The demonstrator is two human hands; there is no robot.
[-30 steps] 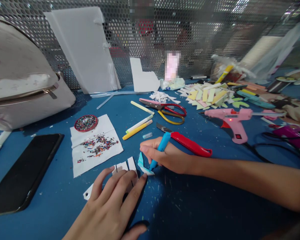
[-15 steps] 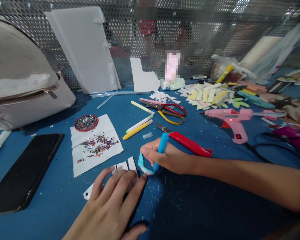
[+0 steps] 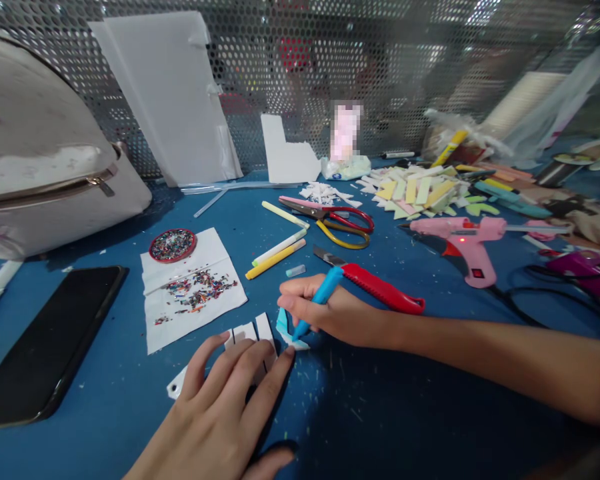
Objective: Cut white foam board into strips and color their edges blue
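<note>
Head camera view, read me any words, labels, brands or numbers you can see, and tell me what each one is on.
None can be read.
Packet by the mesh wall: dark print, too small to read.
Phone: screen dark, no text.
Glue gun: only a red light, no lettering visible.

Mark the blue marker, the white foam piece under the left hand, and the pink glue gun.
blue marker (image 3: pixel 316 301), head view, on the barrel just above the gripping fingers.
white foam piece (image 3: pixel 260 329), head view, on its bare strip beyond the fingertips.
pink glue gun (image 3: pixel 460 233), head view, on the body near the red light.
</note>
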